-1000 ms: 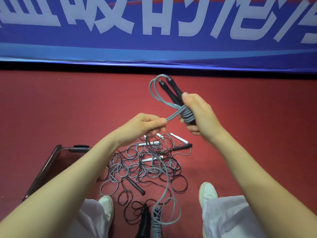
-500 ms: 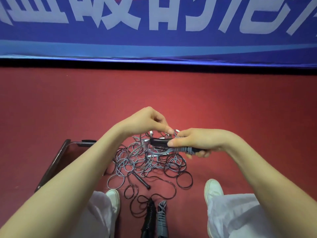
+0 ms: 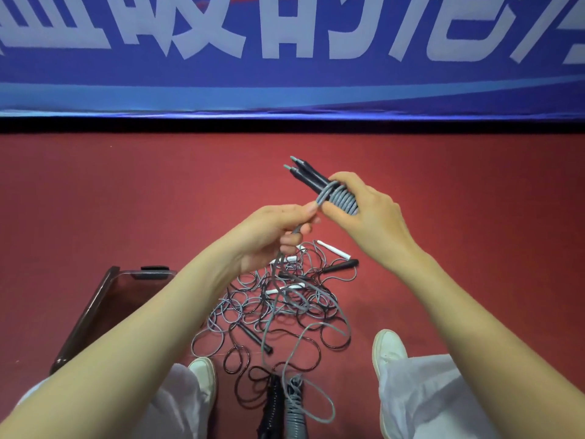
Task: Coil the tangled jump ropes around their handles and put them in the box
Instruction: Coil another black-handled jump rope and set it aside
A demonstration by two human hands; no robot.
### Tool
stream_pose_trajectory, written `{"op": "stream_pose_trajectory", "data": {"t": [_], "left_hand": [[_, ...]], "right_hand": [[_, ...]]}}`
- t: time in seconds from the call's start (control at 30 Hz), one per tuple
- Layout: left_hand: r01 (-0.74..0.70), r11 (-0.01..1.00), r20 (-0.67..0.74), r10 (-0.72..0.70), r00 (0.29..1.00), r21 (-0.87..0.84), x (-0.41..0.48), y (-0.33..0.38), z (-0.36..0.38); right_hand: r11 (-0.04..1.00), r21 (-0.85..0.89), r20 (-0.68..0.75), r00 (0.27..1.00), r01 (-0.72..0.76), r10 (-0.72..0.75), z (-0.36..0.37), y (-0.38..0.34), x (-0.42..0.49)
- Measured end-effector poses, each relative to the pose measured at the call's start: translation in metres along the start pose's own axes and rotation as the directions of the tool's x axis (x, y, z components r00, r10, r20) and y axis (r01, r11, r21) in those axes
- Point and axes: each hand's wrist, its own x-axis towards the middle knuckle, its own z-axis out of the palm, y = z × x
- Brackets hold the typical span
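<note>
Grey jump rope (image 3: 341, 201): half coiled on its two black handles (image 3: 308, 175), held above the floor pile (image 3: 278, 312) | right hand (image 3: 372, 217): fingers curl round the coils | left hand (image 3: 269, 231): pinches the free strand | risk: trailing strand may snag in the floor pile and pull coils loose

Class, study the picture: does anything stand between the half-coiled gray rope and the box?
Yes. The left forearm crosses over the box, and the loose tail of the gray rope runs from the left hand into the floor tangle.
</note>
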Motion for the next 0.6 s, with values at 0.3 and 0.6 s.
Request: {"op": "stream_pose_trajectory", "data": {"t": [0.3,0.6], "left_hand": [[-0.188,0.982,0.136,0.185,0.973,0.010,-0.003,-0.008,-0.006],[-0.360,0.889,-0.008,0.378,0.926,0.282,-0.003,-0.011,-0.005]], "right_hand": [[0.698,0.698,0.327,0.939,-0.161,-0.110,0.000,-0.004,-0.004],[0.671,0.682,0.392,0.920,-0.289,-0.003,0.012,0.001,0.001]]}}
